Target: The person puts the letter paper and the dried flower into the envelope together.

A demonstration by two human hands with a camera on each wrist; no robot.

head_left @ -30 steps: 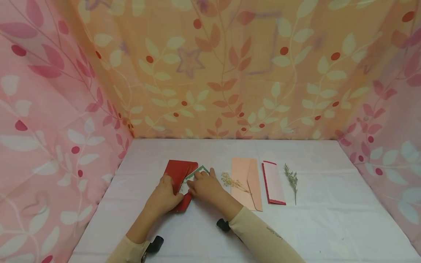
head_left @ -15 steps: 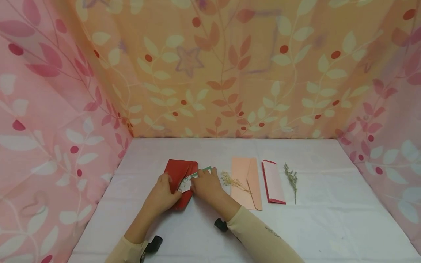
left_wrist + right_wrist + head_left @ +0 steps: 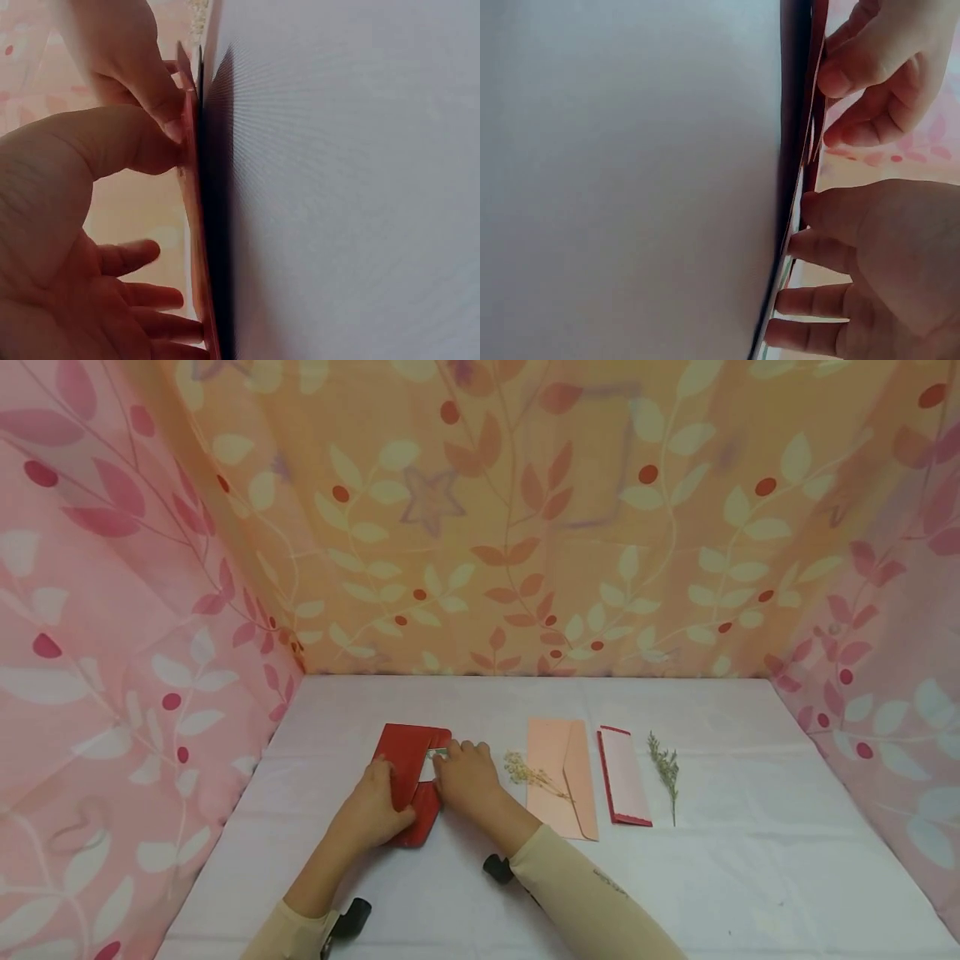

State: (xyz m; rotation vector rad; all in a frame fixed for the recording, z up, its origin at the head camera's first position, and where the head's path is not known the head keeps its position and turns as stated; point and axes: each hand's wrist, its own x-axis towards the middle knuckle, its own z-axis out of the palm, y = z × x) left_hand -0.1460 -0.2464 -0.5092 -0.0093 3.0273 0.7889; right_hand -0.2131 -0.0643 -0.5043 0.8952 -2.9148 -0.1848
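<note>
A red envelope (image 3: 401, 752) lies on the white cloth, a white card (image 3: 428, 768) with a green edge partly inside its opening. The left hand (image 3: 367, 802) rests on the envelope's left and lower part; in the left wrist view the thumb of this left hand (image 3: 82, 225) presses the red envelope (image 3: 196, 225), its fingers spread. The right hand (image 3: 468, 781) holds the card at its right side, covering part of it. In the right wrist view, the right hand (image 3: 900, 255) has thumb and fingertips at the card's edge, below the left hand (image 3: 892, 75).
Right of the hands lie a dried yellowish flower sprig (image 3: 517, 767), partly over a peach envelope (image 3: 551, 810), a pale pink folded piece with red edges (image 3: 627, 777), and a green sprig (image 3: 664, 767). Patterned cloth (image 3: 480, 527) hangs behind and at both sides.
The card has turned from a slant to nearly square with the envelope and moved left, with less of it showing. The right hand moved slightly left with it; the left hand stayed nearly in place.
</note>
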